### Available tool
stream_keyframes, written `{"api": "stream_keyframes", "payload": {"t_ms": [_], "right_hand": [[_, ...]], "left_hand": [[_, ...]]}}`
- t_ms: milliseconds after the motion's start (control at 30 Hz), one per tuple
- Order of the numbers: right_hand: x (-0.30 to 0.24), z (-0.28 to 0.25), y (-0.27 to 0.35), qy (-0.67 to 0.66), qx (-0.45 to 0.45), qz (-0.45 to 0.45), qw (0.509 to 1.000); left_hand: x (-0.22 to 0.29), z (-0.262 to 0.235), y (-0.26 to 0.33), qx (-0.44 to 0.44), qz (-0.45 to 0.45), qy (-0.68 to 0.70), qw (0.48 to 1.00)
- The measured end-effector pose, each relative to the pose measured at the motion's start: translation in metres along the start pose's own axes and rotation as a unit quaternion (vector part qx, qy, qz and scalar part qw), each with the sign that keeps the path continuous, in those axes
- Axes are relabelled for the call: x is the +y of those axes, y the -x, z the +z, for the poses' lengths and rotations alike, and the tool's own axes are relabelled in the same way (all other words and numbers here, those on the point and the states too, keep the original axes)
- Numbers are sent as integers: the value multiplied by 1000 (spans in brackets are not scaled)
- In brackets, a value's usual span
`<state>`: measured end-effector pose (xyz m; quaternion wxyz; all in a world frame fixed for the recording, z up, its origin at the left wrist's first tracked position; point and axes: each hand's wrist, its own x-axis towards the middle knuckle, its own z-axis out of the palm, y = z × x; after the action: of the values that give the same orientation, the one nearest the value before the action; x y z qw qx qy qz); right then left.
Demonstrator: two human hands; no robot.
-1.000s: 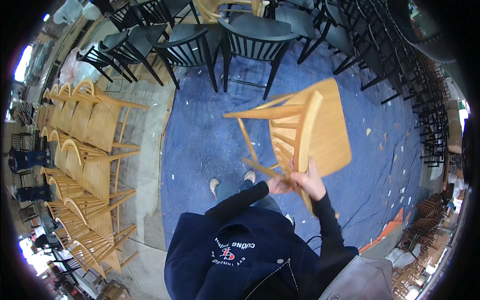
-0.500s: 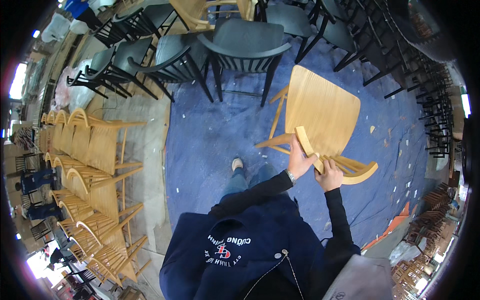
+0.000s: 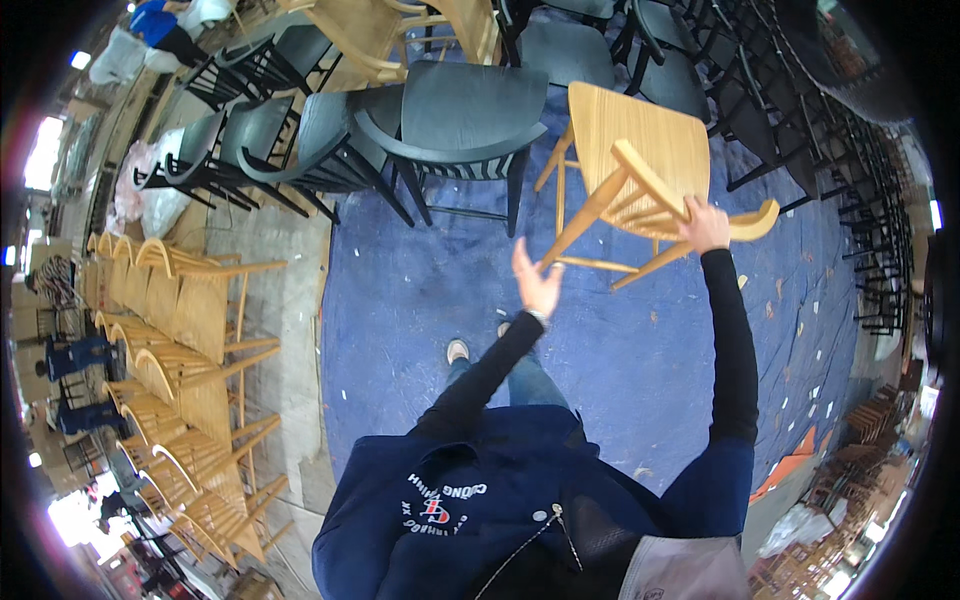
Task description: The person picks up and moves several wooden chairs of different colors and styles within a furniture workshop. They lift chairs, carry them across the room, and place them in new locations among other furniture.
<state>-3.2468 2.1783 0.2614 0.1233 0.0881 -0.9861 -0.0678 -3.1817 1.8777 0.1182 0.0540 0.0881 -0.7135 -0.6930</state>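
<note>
The light wooden chair (image 3: 650, 135) is ahead of the person and a little to the right, over the blue sheet (image 3: 425, 320). The right hand (image 3: 705, 224) is closed around the curved top of its back. The left hand (image 3: 537, 285) has the fingers spread, very near one leg; whether it touches the leg, I cannot tell surely. Black chairs (image 3: 475, 105) make a row in front, and other pale chairs (image 3: 190, 315) stand close together at the left.
</note>
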Motion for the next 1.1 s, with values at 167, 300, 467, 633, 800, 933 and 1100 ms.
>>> {"api": "stream_keyframes", "payload": {"t_ms": [167, 300, 467, 633, 800, 933, 1100], "right_hand": [[24, 40, -40, 16, -31, 18, 999], [19, 56, -73, 7, -13, 90, 996], [-10, 49, -79, 16, -18, 138, 990], [-172, 89, 9, 37, 192, 162, 967], [-440, 102, 129, -215, -465, -432, 742], [-620, 11, 218, -364, -336, -627, 601], [-807, -29, 304, -425, -290, -643, 568]], "left_hand": [[-149, -126, 42, 18, -97, -323, 941], [-226, -273, 138, 36, -469, -226, 853], [-213, -368, 276, 347, -451, -63, 820], [-189, -365, 389, 508, -401, 12, 762], [-197, -335, 483, 416, -532, 48, 736], [-194, -342, 568, 511, -493, 97, 697], [-237, -365, 682, 748, -324, 111, 568]]}}
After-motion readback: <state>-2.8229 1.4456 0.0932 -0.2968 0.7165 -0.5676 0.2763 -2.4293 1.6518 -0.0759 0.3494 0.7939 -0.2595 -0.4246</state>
